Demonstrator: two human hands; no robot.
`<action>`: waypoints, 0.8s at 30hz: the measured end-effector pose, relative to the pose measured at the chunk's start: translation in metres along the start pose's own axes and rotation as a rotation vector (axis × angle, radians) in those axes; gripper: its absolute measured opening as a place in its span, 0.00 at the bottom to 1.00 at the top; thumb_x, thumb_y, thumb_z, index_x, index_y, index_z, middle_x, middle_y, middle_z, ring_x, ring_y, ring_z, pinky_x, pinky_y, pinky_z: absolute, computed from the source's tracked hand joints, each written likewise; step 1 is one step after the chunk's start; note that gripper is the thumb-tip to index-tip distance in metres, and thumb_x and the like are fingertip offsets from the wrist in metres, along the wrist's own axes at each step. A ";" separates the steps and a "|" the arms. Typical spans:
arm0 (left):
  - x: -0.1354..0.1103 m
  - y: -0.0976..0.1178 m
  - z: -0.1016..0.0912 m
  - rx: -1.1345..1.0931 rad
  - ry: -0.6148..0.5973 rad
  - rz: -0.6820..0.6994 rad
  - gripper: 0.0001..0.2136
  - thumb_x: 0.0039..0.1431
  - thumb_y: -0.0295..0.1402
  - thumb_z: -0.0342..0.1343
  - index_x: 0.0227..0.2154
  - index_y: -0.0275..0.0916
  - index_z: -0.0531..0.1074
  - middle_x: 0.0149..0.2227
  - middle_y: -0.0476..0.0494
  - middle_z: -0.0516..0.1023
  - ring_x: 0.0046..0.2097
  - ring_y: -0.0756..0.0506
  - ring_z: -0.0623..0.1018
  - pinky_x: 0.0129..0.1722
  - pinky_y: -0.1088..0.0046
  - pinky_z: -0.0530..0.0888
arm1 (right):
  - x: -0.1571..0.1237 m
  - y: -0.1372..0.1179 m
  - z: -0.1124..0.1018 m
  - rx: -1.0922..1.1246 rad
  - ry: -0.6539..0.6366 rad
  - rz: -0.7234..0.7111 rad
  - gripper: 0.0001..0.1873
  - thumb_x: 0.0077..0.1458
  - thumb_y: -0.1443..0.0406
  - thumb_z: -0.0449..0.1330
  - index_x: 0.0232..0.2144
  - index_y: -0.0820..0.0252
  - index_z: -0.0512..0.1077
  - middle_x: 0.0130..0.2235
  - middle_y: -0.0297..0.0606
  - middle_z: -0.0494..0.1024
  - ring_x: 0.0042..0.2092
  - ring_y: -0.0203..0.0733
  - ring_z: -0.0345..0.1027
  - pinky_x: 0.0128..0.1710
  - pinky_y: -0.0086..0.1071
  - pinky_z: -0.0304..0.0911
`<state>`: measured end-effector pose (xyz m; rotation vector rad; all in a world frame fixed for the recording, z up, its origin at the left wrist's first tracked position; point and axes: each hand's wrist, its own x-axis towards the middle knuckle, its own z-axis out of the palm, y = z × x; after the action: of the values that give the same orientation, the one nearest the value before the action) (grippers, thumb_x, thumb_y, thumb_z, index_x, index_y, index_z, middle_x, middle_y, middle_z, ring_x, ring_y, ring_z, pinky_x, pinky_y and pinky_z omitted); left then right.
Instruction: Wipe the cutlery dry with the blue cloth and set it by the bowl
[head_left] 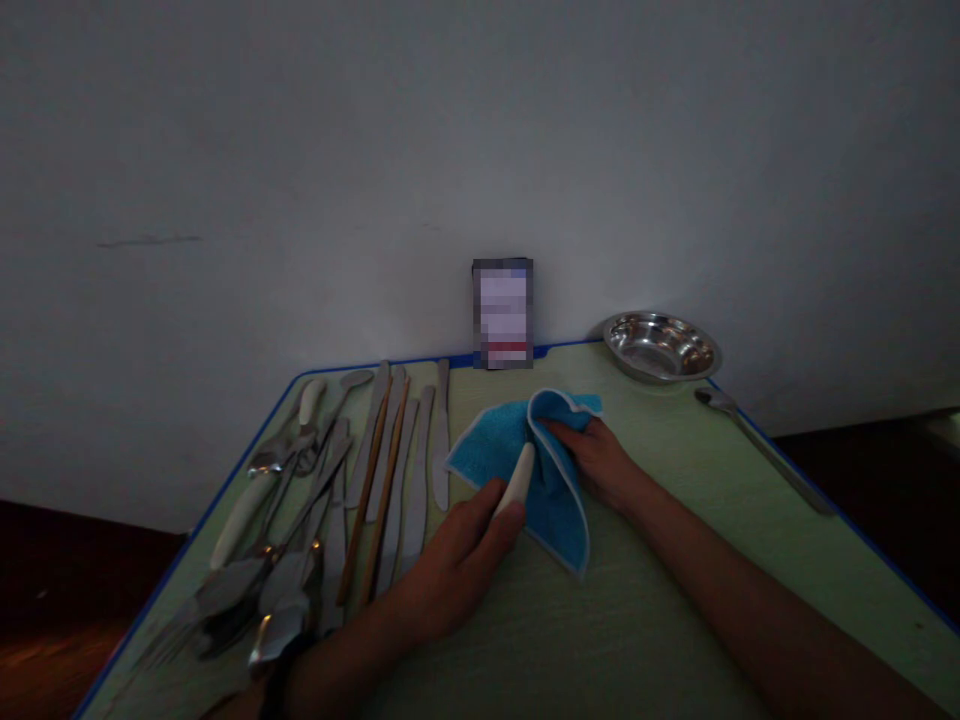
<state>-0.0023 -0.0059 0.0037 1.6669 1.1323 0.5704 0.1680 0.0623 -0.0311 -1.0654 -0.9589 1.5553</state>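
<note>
My left hand [469,550] is closed around a white-handled utensil [517,480], whose pale handle slants up toward the cloth. Its working end is hidden, so I cannot tell the kind. My right hand [600,460] grips a blue cloth [487,440] with a white edge, its fingers partly tucked into a fold. The cloth hangs just above the table around the upper end of the white handle. Left of my left hand lie several table knives [418,480] and a pair of wooden chopsticks [382,500].
A pile of metal spoons, forks and ladles [277,610] covers the left side of the pale green table [645,620] with its blue rim. A steel bowl [660,350] stands at the back right, a long spoon [765,445] beside it. A phone-like screen [502,315] leans against the wall.
</note>
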 end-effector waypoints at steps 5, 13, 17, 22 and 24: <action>0.000 0.001 0.000 0.001 -0.008 -0.010 0.13 0.61 0.41 0.40 0.30 0.38 0.62 0.28 0.49 0.67 0.32 0.48 0.68 0.33 0.73 0.65 | -0.001 -0.001 0.001 0.025 -0.004 0.015 0.12 0.39 0.58 0.64 0.28 0.57 0.74 0.33 0.33 0.79 0.35 0.40 0.71 0.38 0.33 0.63; 0.000 0.001 -0.001 -0.046 -0.029 -0.002 0.12 0.62 0.40 0.39 0.31 0.39 0.61 0.31 0.48 0.68 0.34 0.48 0.69 0.36 0.73 0.65 | -0.004 -0.010 0.007 0.113 0.127 0.147 0.19 0.38 0.49 0.62 0.28 0.56 0.74 0.25 0.34 0.77 0.31 0.43 0.71 0.35 0.36 0.65; 0.000 0.000 0.000 -0.045 -0.026 0.006 0.13 0.62 0.40 0.39 0.30 0.38 0.62 0.30 0.49 0.67 0.34 0.48 0.68 0.36 0.73 0.64 | -0.004 -0.014 0.005 0.128 0.181 0.187 0.23 0.39 0.44 0.57 0.29 0.55 0.73 0.25 0.36 0.77 0.30 0.43 0.71 0.34 0.36 0.65; 0.000 -0.004 0.001 -0.057 -0.020 -0.003 0.13 0.63 0.40 0.39 0.31 0.39 0.62 0.27 0.52 0.63 0.31 0.50 0.66 0.34 0.74 0.63 | -0.005 -0.012 0.003 0.096 0.124 0.159 0.22 0.40 0.45 0.57 0.26 0.57 0.72 0.26 0.35 0.77 0.30 0.41 0.70 0.35 0.35 0.65; 0.000 -0.007 0.002 -0.064 -0.005 -0.010 0.13 0.63 0.40 0.38 0.29 0.39 0.62 0.26 0.52 0.62 0.30 0.51 0.65 0.33 0.74 0.63 | -0.005 -0.012 0.004 0.125 0.115 0.168 0.22 0.39 0.45 0.58 0.27 0.57 0.72 0.27 0.34 0.77 0.31 0.41 0.71 0.36 0.35 0.65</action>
<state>-0.0035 -0.0066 -0.0029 1.6061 1.1066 0.5899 0.1683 0.0593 -0.0182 -1.1559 -0.6997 1.6482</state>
